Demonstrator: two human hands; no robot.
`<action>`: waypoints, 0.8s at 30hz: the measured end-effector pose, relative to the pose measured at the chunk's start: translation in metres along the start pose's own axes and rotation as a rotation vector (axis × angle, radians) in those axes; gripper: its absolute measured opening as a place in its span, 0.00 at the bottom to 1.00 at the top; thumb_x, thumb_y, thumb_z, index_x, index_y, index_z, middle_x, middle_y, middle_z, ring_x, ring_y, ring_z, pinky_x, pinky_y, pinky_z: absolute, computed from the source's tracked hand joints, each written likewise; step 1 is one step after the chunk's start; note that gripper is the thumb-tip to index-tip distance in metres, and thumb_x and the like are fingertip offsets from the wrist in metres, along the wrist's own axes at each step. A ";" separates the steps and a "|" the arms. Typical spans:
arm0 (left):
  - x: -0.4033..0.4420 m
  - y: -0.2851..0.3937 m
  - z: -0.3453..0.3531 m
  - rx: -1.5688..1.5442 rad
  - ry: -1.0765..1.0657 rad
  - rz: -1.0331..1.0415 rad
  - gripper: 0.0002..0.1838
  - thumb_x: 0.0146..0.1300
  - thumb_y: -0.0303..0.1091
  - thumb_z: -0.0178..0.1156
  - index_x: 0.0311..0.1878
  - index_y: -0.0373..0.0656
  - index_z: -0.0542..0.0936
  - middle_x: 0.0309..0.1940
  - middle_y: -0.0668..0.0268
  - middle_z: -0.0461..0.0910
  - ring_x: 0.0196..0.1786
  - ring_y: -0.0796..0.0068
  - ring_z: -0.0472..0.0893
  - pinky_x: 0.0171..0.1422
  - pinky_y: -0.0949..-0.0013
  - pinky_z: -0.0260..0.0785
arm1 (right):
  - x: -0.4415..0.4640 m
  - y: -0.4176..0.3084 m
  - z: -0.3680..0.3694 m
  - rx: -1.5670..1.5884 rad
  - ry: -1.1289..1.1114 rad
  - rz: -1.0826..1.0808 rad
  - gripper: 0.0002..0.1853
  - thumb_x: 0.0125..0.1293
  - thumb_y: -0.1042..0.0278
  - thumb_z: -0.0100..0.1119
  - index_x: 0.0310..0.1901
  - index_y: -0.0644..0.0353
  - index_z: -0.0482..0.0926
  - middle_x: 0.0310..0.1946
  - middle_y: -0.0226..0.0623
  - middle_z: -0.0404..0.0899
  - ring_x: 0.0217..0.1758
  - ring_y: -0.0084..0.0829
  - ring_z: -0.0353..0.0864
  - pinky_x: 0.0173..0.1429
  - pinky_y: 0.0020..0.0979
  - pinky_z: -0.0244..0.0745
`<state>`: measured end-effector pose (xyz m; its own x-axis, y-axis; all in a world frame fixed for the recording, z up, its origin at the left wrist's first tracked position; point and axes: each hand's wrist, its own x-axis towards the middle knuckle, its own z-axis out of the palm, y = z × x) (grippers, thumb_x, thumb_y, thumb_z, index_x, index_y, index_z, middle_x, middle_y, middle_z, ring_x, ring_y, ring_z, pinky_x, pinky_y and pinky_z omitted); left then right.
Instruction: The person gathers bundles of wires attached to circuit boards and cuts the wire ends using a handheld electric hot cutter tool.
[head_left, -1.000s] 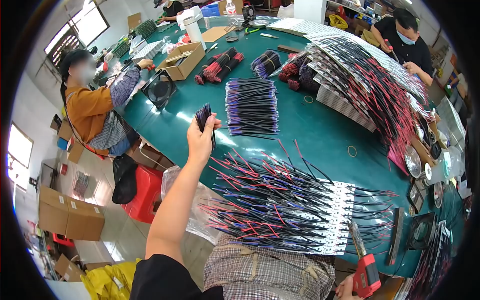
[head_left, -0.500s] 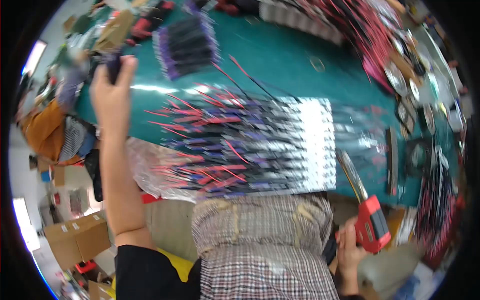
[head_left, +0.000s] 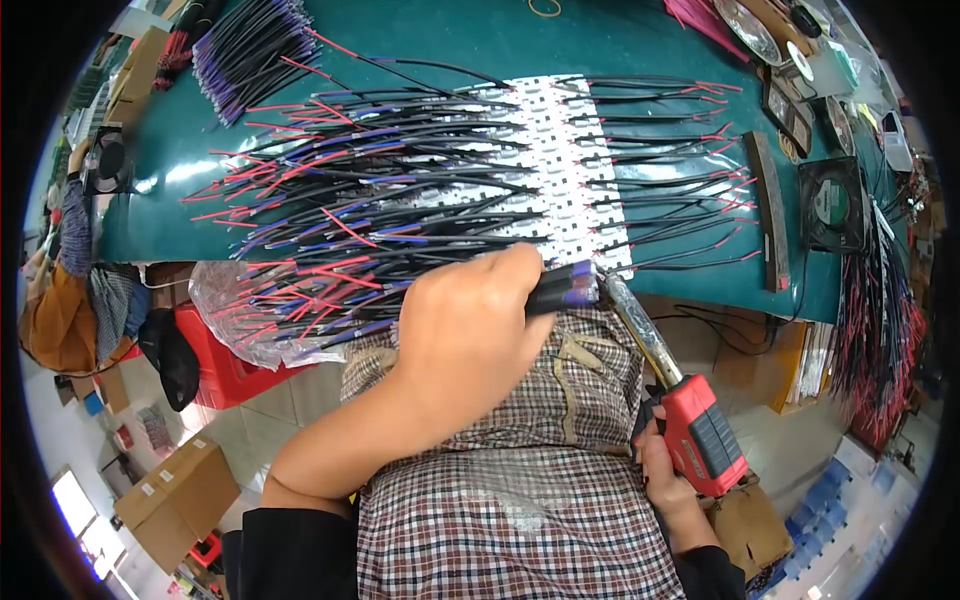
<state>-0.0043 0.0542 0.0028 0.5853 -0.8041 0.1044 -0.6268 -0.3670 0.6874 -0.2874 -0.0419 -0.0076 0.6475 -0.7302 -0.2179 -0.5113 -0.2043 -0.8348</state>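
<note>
My left hand point(head_left: 465, 325) is closed around a bundle of short black wires point(head_left: 556, 294) with purple ends, held over the front edge of the white boards. In my right hand point(head_left: 664, 468) is a red and black soldering gun point(head_left: 706, 432), gripped by its handle. Its metal tip points up and left, close to the bundle's right end; whether they touch I cannot tell. Beyond my hands lie the white boards point(head_left: 548, 135) in rows on the table. Black wires with red and blue-purple ends point(head_left: 340, 180) fan out to their left, and further black wires point(head_left: 665, 185) extend right.
The green table point(head_left: 430, 40) carries a stack of black wires with purple ends point(head_left: 255, 55) at the back left. A dark bar point(head_left: 768, 215) and a square fan point(head_left: 834, 205) sit at right. Wire bundles point(head_left: 880, 330) hang at the right edge. Another person's sleeve point(head_left: 75, 235) shows at left.
My left hand has come from the far left of the table to the front middle, with the wire bundle now plainly in it. The soldering gun has shifted slightly left and down.
</note>
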 end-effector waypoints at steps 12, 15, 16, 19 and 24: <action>0.002 -0.006 0.015 0.073 -0.032 -0.033 0.13 0.50 0.30 0.72 0.36 0.36 0.81 0.27 0.53 0.81 0.31 0.49 0.82 0.36 0.55 0.73 | 0.001 0.012 0.004 -0.122 -0.072 -0.075 0.10 0.53 0.78 0.69 0.39 0.65 0.84 0.32 0.42 0.82 0.30 0.40 0.84 0.36 0.35 0.78; 0.001 -0.006 0.016 0.082 -0.019 -0.027 0.13 0.49 0.29 0.73 0.35 0.36 0.80 0.26 0.53 0.80 0.31 0.49 0.82 0.36 0.54 0.73 | 0.001 0.013 0.004 -0.154 -0.084 -0.110 0.10 0.53 0.77 0.69 0.39 0.65 0.84 0.33 0.42 0.82 0.30 0.41 0.84 0.36 0.35 0.78; 0.001 -0.005 0.016 0.088 -0.020 -0.028 0.13 0.48 0.29 0.73 0.34 0.36 0.79 0.26 0.54 0.80 0.31 0.49 0.81 0.35 0.54 0.72 | 0.002 0.013 0.005 -0.154 -0.086 -0.108 0.10 0.53 0.77 0.69 0.39 0.65 0.84 0.33 0.42 0.82 0.30 0.41 0.84 0.36 0.35 0.78; 0.001 -0.002 0.015 0.102 -0.020 -0.027 0.14 0.47 0.28 0.74 0.32 0.36 0.77 0.25 0.54 0.79 0.31 0.49 0.81 0.35 0.54 0.72 | 0.002 0.010 0.008 -0.131 -0.063 -0.096 0.10 0.54 0.77 0.69 0.39 0.64 0.84 0.33 0.42 0.82 0.30 0.42 0.83 0.35 0.35 0.77; 0.002 -0.003 0.018 0.105 -0.004 0.005 0.16 0.46 0.29 0.75 0.30 0.37 0.75 0.24 0.55 0.78 0.30 0.49 0.81 0.34 0.54 0.72 | 0.005 0.006 0.008 -0.087 -0.102 -0.057 0.09 0.55 0.77 0.68 0.39 0.64 0.83 0.32 0.42 0.81 0.29 0.41 0.82 0.34 0.36 0.76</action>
<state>-0.0104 0.0452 -0.0114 0.5800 -0.8078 0.1046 -0.6801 -0.4096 0.6080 -0.2829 -0.0416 -0.0182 0.7285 -0.6468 -0.2255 -0.5165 -0.3024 -0.8011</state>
